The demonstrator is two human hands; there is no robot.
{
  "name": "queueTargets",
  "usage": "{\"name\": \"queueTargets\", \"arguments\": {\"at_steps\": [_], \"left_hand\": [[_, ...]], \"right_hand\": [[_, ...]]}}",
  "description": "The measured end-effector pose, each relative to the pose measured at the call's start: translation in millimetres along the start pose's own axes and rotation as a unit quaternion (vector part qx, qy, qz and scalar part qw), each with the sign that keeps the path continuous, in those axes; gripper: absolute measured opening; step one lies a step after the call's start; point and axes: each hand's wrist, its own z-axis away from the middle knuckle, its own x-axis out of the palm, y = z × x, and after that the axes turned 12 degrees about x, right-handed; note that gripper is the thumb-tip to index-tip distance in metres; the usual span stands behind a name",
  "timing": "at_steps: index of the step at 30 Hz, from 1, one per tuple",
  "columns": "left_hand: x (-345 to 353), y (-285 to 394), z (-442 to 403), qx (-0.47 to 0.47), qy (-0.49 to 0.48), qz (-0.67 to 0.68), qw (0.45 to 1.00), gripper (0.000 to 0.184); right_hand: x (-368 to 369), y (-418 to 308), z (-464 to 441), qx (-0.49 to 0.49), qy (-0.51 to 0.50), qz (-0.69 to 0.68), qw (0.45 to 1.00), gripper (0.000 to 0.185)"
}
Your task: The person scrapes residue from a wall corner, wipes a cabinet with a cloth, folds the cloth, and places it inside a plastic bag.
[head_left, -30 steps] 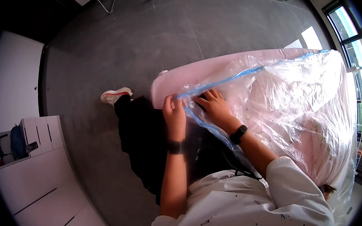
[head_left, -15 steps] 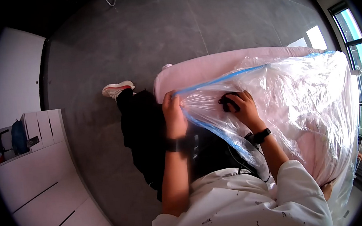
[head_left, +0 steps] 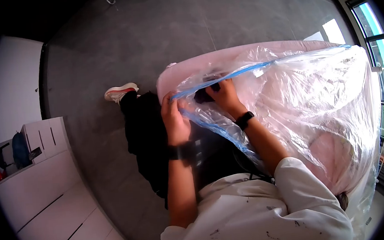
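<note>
A large clear plastic storage bag [head_left: 315,87] with blue zip edging [head_left: 242,70] lies over a pink mattress-like pad [head_left: 214,57]. My left hand [head_left: 175,121] is closed on the bag's left corner, where the two blue strips meet. My right hand [head_left: 226,97] holds a small black object [head_left: 204,94] by the upper blue strip, between the two strips. Plastic partly covers the black object, and its kind cannot be made out. Pink cloth [head_left: 332,154] shows through the plastic at the lower right.
Grey floor [head_left: 119,49] stretches beyond the pad. A white cabinet [head_left: 49,194] stands at the left, with a dark blue item [head_left: 20,149] in its open recess. A window [head_left: 378,55] is at the right. My shoe [head_left: 120,92] rests on the floor.
My right hand has moved left and up with the black object, from over the plastic to the upper blue strip. My left hand, still on the corner, has shifted slightly left.
</note>
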Motion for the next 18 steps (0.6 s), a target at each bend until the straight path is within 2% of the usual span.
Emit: {"name": "queueTargets", "arguments": {"at_steps": [2,4,6,8,9,10,12,14,16,18], "left_hand": [[0.7,0.3,0.5,-0.016,-0.004,0.036,0.999,0.013],[6.1,3.8,1.7,-0.026,-0.002,0.045,0.999,0.013],[4.9,0.4,-0.5,-0.025,-0.012,0.045,0.999,0.013],[0.0,-0.5,-2.0,-0.019,-0.009,0.033,0.999,0.015],[3.7,0.9,-2.2,-0.016,0.025,0.025,0.999,0.015],[4.7,1.6,-4.6,-0.011,0.031,0.023,0.999,0.015],[4.1,0.9,-6.1,-0.008,0.063,0.005,0.998,0.015],[3.1,-1.7,-6.9,0.004,0.033,0.002,0.999,0.018],[3.1,-3.7,-7.4,0.013,0.045,-0.008,0.999,0.022],[-1.0,-1.8,-7.0,-0.002,0.022,-0.01,1.0,0.024]], "right_hand": [[-3.4,1.3,-2.8,0.013,0.016,-0.007,1.0,0.026],[-2.0,-0.9,-4.9,-0.042,0.063,-0.008,0.997,0.025],[-6.7,1.9,-2.6,-0.027,0.049,0.042,0.998,0.025],[-5.4,12.0,1.0,-0.136,0.071,0.042,0.987,0.026],[-11.9,4.7,8.6,-0.132,0.084,0.047,0.987,0.026],[-24.0,-0.6,13.7,-0.19,0.086,0.042,0.977,0.026],[-49.6,-18.8,38.0,-0.215,0.109,0.054,0.969,0.029],[-78.5,-30.2,59.3,-0.24,0.123,0.083,0.959,0.03],[-106.8,-33.5,75.4,-0.229,0.155,0.098,0.956,0.027],[-133.1,-29.8,83.8,-0.213,0.227,0.118,0.943,0.026]]}}
